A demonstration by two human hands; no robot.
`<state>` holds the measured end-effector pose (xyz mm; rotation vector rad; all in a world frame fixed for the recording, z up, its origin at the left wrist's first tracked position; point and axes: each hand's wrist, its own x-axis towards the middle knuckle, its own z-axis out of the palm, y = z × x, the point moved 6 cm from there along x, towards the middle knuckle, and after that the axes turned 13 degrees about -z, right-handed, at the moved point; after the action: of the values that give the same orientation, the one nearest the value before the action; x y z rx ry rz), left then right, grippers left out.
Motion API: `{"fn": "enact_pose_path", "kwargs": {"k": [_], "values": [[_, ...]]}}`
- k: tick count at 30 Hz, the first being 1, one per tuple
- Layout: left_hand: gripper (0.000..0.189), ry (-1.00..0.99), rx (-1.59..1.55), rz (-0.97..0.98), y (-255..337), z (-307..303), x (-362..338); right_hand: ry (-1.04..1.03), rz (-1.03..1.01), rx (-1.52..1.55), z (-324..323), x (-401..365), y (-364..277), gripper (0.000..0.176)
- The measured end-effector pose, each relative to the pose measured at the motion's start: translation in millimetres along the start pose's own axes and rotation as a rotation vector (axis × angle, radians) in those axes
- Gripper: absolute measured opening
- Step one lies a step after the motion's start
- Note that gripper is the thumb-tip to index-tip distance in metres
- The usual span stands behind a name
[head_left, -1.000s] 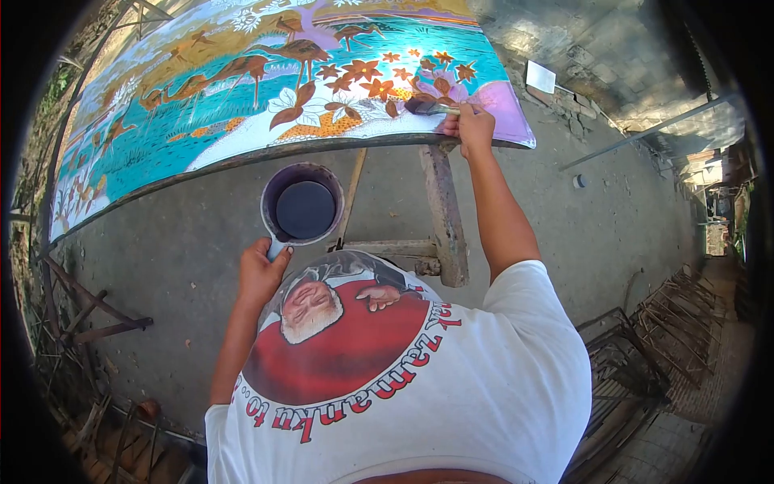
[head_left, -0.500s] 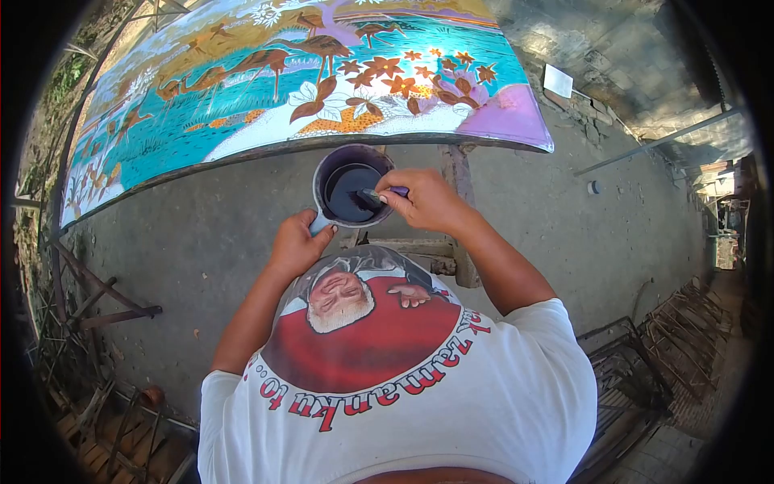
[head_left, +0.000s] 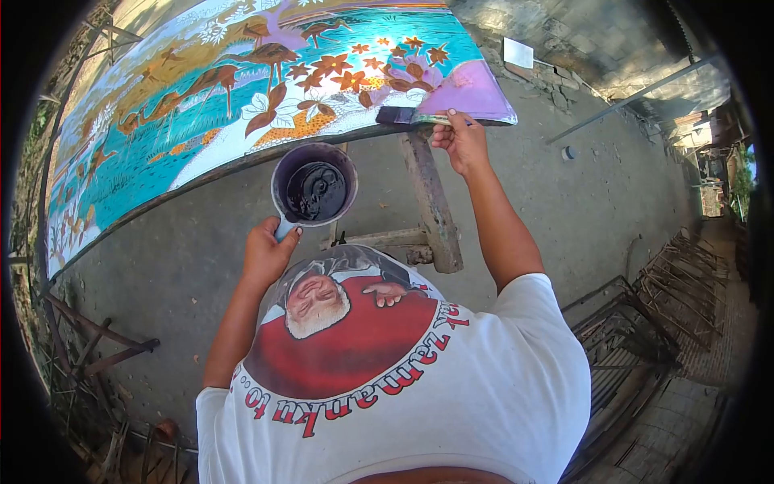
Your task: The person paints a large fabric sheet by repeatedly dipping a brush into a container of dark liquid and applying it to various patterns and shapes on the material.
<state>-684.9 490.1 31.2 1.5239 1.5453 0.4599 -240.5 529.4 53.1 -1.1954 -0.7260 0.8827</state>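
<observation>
In the head view my left hand (head_left: 269, 248) is closed round the handle of a dipper (head_left: 350, 153) with dark liquid (head_left: 318, 194) inside. A flat paintbrush (head_left: 422, 118) sits in my right hand (head_left: 463, 142), pinched by its handle. Its bristles are dark and wet, and they overlap the lower right edge of a painted cloth (head_left: 205, 149). Long-legged brown birds, orange-brown flowers, turquoise water and a purple patch cover the cloth. White areas show along its near edge.
Wooden beams (head_left: 431, 202) of a stand are under the cloth's near edge. A grey concrete floor (head_left: 556, 210) spreads around. Bamboo racks (head_left: 681, 274) stand at the right, and a white square sheet (head_left: 518, 53) lies at the back right. A thin pole (head_left: 629, 101) slants across the right side.
My right hand has lifted the brush out of the dipper and carried it right and up to the cloth's edge. The dipper and the cloth now appear further left.
</observation>
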Motion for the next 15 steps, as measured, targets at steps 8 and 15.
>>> {"fn": "enact_pose_path", "kwargs": {"k": [8, 15], "values": [[0.03, 0.038, -0.081, -0.049, -29.1, -7.6, -12.3, 0.181, -0.068, -0.212, -54.5, 63.7, -4.2, 0.028], [0.032, 0.07, -0.045, -0.07, -36.1, -12.7, -16.3, -0.093, 0.075, -0.179, 43.9, 27.9, 1.8, 0.028]]}}
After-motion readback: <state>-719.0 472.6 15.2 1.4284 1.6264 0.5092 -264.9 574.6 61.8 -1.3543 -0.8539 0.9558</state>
